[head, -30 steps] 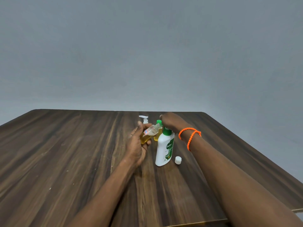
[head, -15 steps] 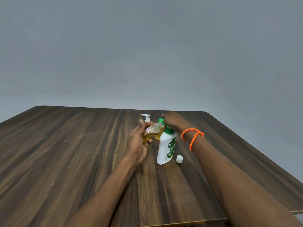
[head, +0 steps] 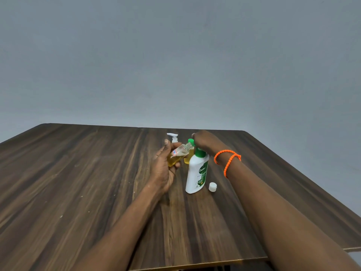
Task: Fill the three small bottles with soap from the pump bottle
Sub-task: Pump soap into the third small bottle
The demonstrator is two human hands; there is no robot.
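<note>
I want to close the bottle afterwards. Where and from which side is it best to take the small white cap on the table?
Probably pinch the white cap by its round side wall, coming from above. It stands alone on the table, just right of the pump bottle, so approach from the right.

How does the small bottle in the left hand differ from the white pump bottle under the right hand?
The small bottle is clear and shows yellow liquid; the pump bottle is opaque white with a green top. The small bottle is tilted, held off the table by the left hand; the pump bottle stands upright on the table, with the right hand on its top. The small bottle is much smaller. Both carry labels.
</note>
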